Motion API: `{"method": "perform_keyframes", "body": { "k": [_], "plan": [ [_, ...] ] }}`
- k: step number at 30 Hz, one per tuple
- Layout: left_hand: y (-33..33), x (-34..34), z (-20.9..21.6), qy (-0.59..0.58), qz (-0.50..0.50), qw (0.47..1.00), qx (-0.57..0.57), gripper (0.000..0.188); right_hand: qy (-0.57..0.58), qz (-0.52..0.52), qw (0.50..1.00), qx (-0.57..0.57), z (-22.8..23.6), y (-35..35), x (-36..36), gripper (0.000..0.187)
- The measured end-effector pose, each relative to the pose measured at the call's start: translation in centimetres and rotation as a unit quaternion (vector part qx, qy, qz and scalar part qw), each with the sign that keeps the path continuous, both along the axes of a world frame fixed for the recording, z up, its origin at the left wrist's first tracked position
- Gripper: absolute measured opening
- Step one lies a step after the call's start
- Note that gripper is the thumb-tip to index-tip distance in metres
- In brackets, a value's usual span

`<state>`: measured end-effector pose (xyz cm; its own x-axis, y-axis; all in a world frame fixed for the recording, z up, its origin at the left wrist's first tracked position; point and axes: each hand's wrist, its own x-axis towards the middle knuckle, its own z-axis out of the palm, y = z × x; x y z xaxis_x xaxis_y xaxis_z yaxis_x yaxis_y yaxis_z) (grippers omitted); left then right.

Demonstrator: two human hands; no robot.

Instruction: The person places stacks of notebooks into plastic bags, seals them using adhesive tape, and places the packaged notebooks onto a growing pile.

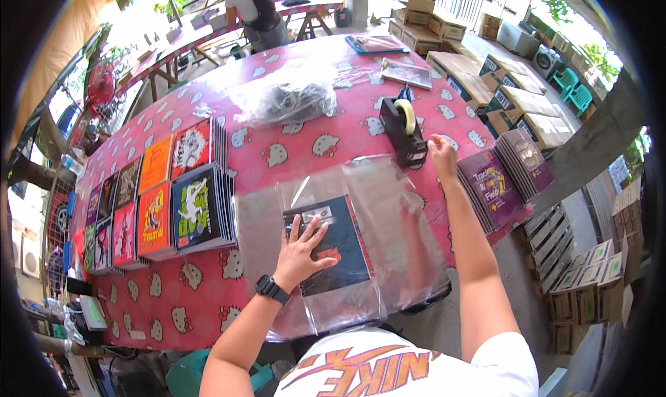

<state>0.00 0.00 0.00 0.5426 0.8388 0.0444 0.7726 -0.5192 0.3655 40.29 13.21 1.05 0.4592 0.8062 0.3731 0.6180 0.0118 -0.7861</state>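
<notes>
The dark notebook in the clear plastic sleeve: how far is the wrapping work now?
Done: the dark notebook already lies inside the clear plastic sleeve. In hand: the left hand presses flat on it, while the right hand reaches the black tape dispenser. Left: no tape shows on the sleeve yet, and stacks of colourful notebooks and purple books lie unwrapped on the table.

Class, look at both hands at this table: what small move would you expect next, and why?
Probably the right hand pulls a strip from the tape dispenser it already reaches. The left hand lies flat on the dark book inside the clear plastic wrap, which looks unsealed.
</notes>
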Motion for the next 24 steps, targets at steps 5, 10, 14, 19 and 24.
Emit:
{"method": "perform_keyframes", "body": {
  "k": [5,10,14,19,24],
  "plan": [
    [-0.5,-0.8,0.5,0.029,0.027,0.999,-0.02,0.084,-0.097,-0.081,0.955,-0.27,-1.2,6.6,-0.1,0.031],
    [-0.6,-1.9,-0.1,0.039,0.046,0.998,-0.016,0.084,-0.027,0.022,0.996,-0.076,-0.5,4.3,-1.9,0.025],
    [-0.6,-1.4,0.5,0.031,0.04,0.999,-0.014,0.084,0.126,0.022,0.985,-0.117,-2.4,-1.0,-0.9,0.021],
    [0.0,-0.4,-0.4,0.025,0.014,1.0,0.008,0.087,0.587,0.118,0.728,-0.335,-6.6,-1.0,-2.5,0.011],
    [-0.7,-1.0,0.2,-0.007,0.057,0.998,-0.038,0.088,0.406,0.304,0.794,-0.335,3.5,-8.0,-17.0,0.019]
  ]
}}
